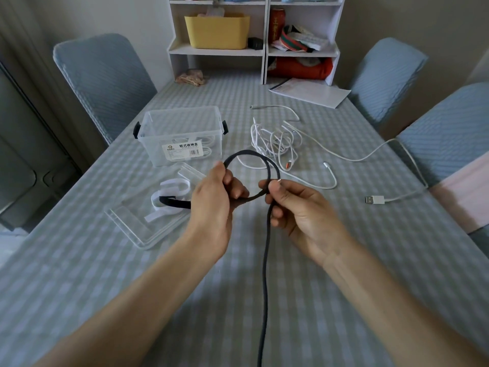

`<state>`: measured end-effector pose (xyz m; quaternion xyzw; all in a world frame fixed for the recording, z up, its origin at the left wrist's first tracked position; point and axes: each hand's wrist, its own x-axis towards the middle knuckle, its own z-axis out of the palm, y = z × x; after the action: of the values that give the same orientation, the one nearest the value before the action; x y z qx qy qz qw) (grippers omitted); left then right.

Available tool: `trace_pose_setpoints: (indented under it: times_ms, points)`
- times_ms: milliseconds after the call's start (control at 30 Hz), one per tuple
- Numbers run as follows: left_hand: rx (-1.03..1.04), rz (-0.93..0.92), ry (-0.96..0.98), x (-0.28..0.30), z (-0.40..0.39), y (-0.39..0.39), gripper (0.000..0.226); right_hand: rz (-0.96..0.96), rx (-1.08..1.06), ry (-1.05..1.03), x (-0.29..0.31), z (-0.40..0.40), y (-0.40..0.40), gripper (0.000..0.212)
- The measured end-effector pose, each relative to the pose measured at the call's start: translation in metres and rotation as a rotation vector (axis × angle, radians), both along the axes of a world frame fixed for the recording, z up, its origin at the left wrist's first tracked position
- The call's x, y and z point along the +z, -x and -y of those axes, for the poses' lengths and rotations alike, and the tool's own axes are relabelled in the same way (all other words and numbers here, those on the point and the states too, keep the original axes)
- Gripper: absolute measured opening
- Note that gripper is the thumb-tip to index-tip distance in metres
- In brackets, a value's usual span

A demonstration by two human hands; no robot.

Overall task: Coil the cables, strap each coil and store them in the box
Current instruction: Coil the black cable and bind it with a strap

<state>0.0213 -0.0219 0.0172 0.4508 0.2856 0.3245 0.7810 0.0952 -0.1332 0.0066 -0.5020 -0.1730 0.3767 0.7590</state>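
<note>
A dark braided cable (266, 250) forms one loop above the table between my hands, and its free length runs down toward me. My left hand (214, 200) pinches the loop on its left side. My right hand (296, 207) grips the cable where the loop crosses, with the metal plug tip by my thumb. A clear plastic box (182, 136) stands open behind my left hand, with white coils inside. Its clear lid (137, 229) lies on the table, with white straps (169, 205) and a black strap (174, 202) on it.
A tangle of white cables (277, 141) lies right of the box, and a white USB cable (375, 200) trails off the table's right edge. Papers (309, 92) and a white shelf unit (254, 35) stand at the far end. Chairs (103, 80) flank the table.
</note>
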Motion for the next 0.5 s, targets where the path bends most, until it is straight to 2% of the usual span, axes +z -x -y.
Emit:
trace_pose_setpoints:
  times_ms: [100,167,333,500]
  points:
    - [-0.048,-0.152,-0.313,-0.006,0.0,0.003,0.042,-0.031,-0.034,-0.006,0.0,0.001,-0.003,0.021]
    - [-0.086,-0.208,-0.384,-0.009,-0.002,0.004,0.042,-0.015,-0.044,-0.002,-0.001,0.002,-0.005,0.016]
    - [-0.176,-0.275,-0.399,-0.006,-0.01,0.007,0.043,0.048,0.005,0.027,0.002,0.008,-0.009,0.019]
    - [-0.311,-0.174,-0.261,0.002,-0.02,0.009,0.035,0.224,0.114,0.137,0.003,0.013,-0.013,0.022]
